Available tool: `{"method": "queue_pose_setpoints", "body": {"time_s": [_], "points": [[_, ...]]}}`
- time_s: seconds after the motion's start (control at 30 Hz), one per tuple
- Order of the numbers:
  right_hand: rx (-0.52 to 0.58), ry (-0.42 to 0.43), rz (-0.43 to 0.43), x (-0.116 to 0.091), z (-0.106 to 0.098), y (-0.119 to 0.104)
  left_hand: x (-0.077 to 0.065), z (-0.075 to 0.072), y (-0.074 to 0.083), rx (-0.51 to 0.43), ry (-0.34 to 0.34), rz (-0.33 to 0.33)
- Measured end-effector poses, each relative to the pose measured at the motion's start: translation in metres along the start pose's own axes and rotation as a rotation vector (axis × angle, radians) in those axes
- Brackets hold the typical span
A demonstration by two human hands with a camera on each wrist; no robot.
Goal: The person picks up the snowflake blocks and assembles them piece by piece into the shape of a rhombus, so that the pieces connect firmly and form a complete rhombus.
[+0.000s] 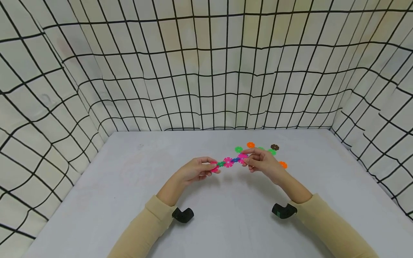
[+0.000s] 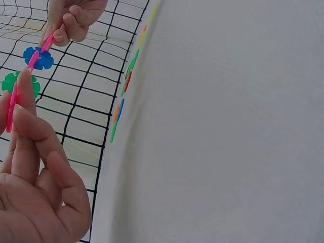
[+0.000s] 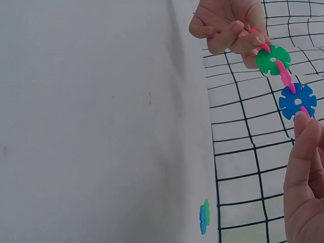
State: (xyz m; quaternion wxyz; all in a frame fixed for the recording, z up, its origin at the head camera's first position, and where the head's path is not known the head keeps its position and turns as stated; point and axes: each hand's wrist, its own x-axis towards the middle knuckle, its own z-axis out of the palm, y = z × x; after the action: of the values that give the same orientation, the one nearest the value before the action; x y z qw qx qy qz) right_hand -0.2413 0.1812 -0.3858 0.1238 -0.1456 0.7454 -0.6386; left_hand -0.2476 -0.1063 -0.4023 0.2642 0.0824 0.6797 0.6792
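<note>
A chain of notched plastic discs, like snowflake building pieces, is stretched between both hands above the table. Its pieces alternate pink and other colours: a pink disc [image 1: 228, 162] in the middle, a green disc [image 3: 273, 59] toward the left end and a blue disc [image 3: 297, 102] toward the right. My left hand [image 1: 195, 170] pinches the pink disc [image 2: 12, 109] at the left end between thumb and fingers. At the other end, my right hand [image 1: 262, 164] pinches another pink disc [image 1: 242, 157], partly hidden by its fingertips in the right wrist view.
Loose discs lie on the white table [image 1: 96, 197] behind and beside the right hand, among them an orange disc [image 1: 250, 144], a green disc [image 1: 238, 149] and a brown disc [image 1: 275, 147]. White walls with a black grid [image 1: 209, 71] enclose the table's back and sides.
</note>
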Motion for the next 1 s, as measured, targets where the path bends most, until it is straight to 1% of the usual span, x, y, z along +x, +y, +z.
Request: {"method": "queue_pose_setpoints", "body": {"time_s": [0.17, 0.43, 0.53, 0.7, 0.83, 1.0], "points": [[-0.020, -0.001, -0.003, 0.002, 0.003, 0.002, -0.003, -0.002, 0.000, 0.010, -0.028, -0.004], [-0.023, -0.002, 0.004, 0.005, 0.003, 0.003, -0.004, -0.004, 0.003, 0.035, -0.046, -0.029], [-0.031, -0.020, -0.004, 0.005, 0.002, 0.003, -0.003, -0.003, 0.003, 0.056, -0.070, -0.034], [-0.057, -0.032, -0.012, 0.006, 0.000, 0.001, -0.001, 0.000, 0.001, 0.058, -0.108, -0.042], [-0.083, -0.019, -0.013, 0.008, -0.009, 0.000, 0.000, 0.001, -0.001, 0.049, -0.115, -0.033], [-0.142, -0.008, -0.011, 0.010, -0.029, 0.003, -0.001, -0.001, -0.001, 0.050, -0.107, -0.023]]}}
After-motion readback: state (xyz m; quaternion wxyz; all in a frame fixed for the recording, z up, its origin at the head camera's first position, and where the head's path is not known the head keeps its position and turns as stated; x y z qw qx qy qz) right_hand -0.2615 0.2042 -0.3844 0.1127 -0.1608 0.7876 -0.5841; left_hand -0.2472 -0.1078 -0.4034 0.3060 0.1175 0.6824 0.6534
